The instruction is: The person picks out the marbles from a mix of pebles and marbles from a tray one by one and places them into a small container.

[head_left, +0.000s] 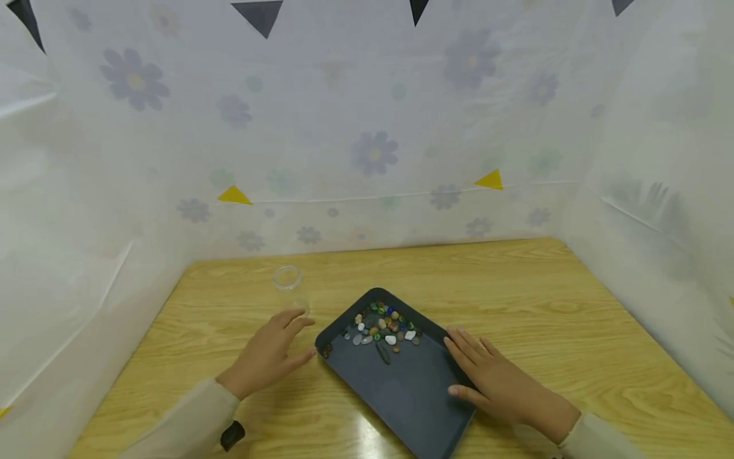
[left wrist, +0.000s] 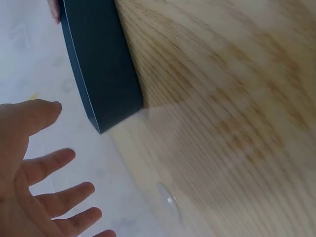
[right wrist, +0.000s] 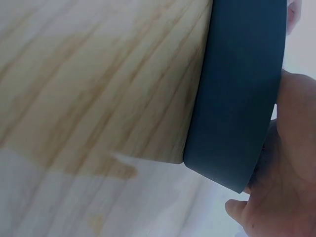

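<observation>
A white flower-printed sheet (head_left: 321, 124) hung behind the wood-grain desk (head_left: 573, 331). On that desk the dark rectangular tray (head_left: 395, 395) lay slanted between my two hands. My right grip (head_left: 499, 379) held nothing; its straight fingers touched the tray's right rim, the thumb over the inside. My left grip (head_left: 269, 350), empty too, had its fingers spread loosely just beside the tray's left corner. Beyond those fingertips stood a clear jar (head_left: 294, 291). Mixed polished pebbles (head_left: 383, 324) clustered at the tray's far end, a slender dark green piece (head_left: 383, 352) along their near edge.
</observation>
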A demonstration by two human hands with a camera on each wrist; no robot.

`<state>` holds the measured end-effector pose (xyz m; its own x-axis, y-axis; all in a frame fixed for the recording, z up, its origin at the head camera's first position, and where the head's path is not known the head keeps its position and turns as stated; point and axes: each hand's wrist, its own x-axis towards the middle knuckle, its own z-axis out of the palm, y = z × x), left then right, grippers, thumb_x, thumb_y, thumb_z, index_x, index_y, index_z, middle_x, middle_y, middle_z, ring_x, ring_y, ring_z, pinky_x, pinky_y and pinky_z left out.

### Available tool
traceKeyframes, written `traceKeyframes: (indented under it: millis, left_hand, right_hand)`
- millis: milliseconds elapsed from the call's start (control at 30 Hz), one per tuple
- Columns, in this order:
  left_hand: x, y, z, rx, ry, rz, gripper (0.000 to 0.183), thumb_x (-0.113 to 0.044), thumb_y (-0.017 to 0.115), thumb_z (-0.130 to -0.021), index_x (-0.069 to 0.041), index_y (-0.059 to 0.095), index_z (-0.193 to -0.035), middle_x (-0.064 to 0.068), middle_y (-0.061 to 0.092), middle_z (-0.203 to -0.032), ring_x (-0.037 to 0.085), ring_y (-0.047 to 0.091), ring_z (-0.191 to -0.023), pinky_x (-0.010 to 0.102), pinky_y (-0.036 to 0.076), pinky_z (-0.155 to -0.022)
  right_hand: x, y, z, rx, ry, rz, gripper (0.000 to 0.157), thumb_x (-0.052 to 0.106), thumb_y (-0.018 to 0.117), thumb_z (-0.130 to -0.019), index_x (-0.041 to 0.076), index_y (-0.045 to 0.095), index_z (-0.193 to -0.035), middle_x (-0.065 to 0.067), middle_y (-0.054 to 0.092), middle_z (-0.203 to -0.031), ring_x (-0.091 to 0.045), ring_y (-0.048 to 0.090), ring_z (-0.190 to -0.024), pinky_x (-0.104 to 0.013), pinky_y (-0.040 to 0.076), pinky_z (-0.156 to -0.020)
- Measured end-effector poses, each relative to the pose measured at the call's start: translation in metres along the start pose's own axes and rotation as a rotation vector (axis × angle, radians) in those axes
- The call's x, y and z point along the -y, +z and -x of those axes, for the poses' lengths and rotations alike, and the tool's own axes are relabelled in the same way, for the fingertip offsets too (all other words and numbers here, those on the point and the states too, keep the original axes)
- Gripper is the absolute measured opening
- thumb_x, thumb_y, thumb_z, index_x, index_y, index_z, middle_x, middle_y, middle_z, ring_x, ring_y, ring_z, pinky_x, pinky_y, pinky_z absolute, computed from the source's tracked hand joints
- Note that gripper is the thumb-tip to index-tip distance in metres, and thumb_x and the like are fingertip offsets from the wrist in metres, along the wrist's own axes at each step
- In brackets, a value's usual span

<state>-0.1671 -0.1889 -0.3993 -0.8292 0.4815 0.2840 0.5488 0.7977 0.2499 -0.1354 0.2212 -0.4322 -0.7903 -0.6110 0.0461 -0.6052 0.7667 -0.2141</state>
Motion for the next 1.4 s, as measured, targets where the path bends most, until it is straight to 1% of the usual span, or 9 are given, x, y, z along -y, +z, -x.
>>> traceKeyframes:
  millis: [200, 300, 567, 667, 733, 833, 933, 1200, 1400]
  left_hand:
    - [-0.008, 0.009, -0.014, 0.008, 0.056, -0.046, 0.022, -0.026, 0.079, -0.08, -0.015, 0.071, -0.097, 0.018, 0.054, -0.133, 0.045, 0.041, -0.129, 0.061, 0.038, -0.1]
    - [-0.011, 0.012, -0.02, 0.018, 0.06, -0.077, 0.016, -0.025, 0.081, -0.077, -0.017, 0.072, -0.087, 0.017, 0.054, -0.134, 0.045, 0.039, -0.131, 0.062, 0.035, -0.103]
    - [-0.023, 0.015, -0.037, 0.071, -0.029, -0.154, 0.019, -0.024, 0.086, -0.071, -0.02, 0.068, -0.065, 0.014, 0.06, -0.127, 0.044, 0.043, -0.127, 0.064, 0.036, -0.1]
    - [-0.027, 0.015, -0.043, 0.114, -0.068, -0.188, 0.029, -0.025, 0.087, -0.069, -0.022, 0.062, -0.054, 0.007, 0.068, -0.102, 0.035, 0.057, -0.106, 0.059, 0.046, -0.088]
    - [-0.031, 0.014, -0.048, 0.162, -0.105, -0.206, 0.034, -0.026, 0.087, -0.068, -0.021, 0.059, -0.05, 0.003, 0.067, -0.084, 0.028, 0.058, -0.087, 0.053, 0.049, -0.077]
    - [-0.035, 0.015, -0.055, 0.244, -0.175, -0.225, 0.031, -0.027, 0.087, -0.067, -0.015, 0.061, -0.056, 0.001, 0.063, -0.071, 0.022, 0.052, -0.07, 0.046, 0.047, -0.063]
    - [-0.038, 0.017, -0.06, 0.299, -0.228, -0.23, 0.029, -0.025, 0.087, -0.066, -0.01, 0.063, -0.067, 0.005, 0.064, -0.072, 0.024, 0.054, -0.07, 0.047, 0.048, -0.062]
    - [-0.038, 0.026, -0.066, 0.351, -0.294, -0.221, 0.027, -0.018, 0.087, -0.064, -0.009, 0.067, -0.078, 0.007, 0.066, -0.077, 0.026, 0.057, -0.076, 0.049, 0.049, -0.069]
    - [-0.037, 0.033, -0.069, 0.345, -0.27, -0.273, 0.022, -0.013, 0.085, -0.065, -0.008, 0.068, -0.077, 0.009, 0.067, -0.078, 0.029, 0.06, -0.079, 0.051, 0.049, -0.07]
  right_hand:
    - [0.0, 0.002, 0.0, -0.003, -0.004, 0.011, 0.077, 0.053, 0.045, -0.097, 0.0, 0.026, -0.15, -0.019, 0.018, -0.157, -0.037, 0.019, -0.144, -0.061, 0.023, -0.11]
    - [0.0, 0.003, 0.0, -0.008, -0.007, 0.012, 0.077, 0.051, 0.046, -0.097, 0.0, 0.026, -0.15, -0.019, 0.018, -0.157, -0.037, 0.02, -0.144, -0.061, 0.023, -0.11]
    - [0.0, 0.002, 0.0, -0.017, -0.003, 0.01, 0.077, 0.051, 0.046, -0.097, 0.0, 0.025, -0.15, -0.019, 0.018, -0.157, -0.036, 0.02, -0.144, -0.06, 0.023, -0.11]
    - [0.001, 0.002, 0.0, -0.019, 0.002, 0.008, 0.077, 0.051, 0.046, -0.097, 0.0, 0.024, -0.151, -0.018, 0.018, -0.158, -0.036, 0.02, -0.144, -0.06, 0.023, -0.11]
    - [0.001, 0.002, 0.0, -0.02, 0.005, 0.008, 0.077, 0.052, 0.045, -0.097, 0.0, 0.025, -0.151, -0.018, 0.018, -0.158, -0.036, 0.02, -0.144, -0.06, 0.023, -0.11]
    - [0.001, 0.002, 0.001, -0.021, 0.007, 0.007, 0.077, 0.052, 0.046, -0.097, 0.0, 0.025, -0.15, -0.018, 0.018, -0.158, -0.035, 0.02, -0.144, -0.061, 0.023, -0.11]
    - [0.001, 0.003, 0.001, -0.024, 0.006, 0.013, 0.077, 0.051, 0.046, -0.097, 0.0, 0.026, -0.15, -0.018, 0.019, -0.157, -0.036, 0.021, -0.144, -0.061, 0.023, -0.11]
    - [0.0, 0.004, 0.0, -0.024, 0.01, 0.022, 0.077, 0.052, 0.046, -0.097, 0.001, 0.025, -0.151, -0.018, 0.019, -0.157, -0.035, 0.021, -0.144, -0.06, 0.023, -0.111]
    - [0.001, 0.003, 0.0, -0.024, 0.015, 0.015, 0.077, 0.052, 0.045, -0.097, 0.001, 0.025, -0.151, -0.017, 0.019, -0.157, -0.035, 0.021, -0.144, -0.061, 0.022, -0.11]
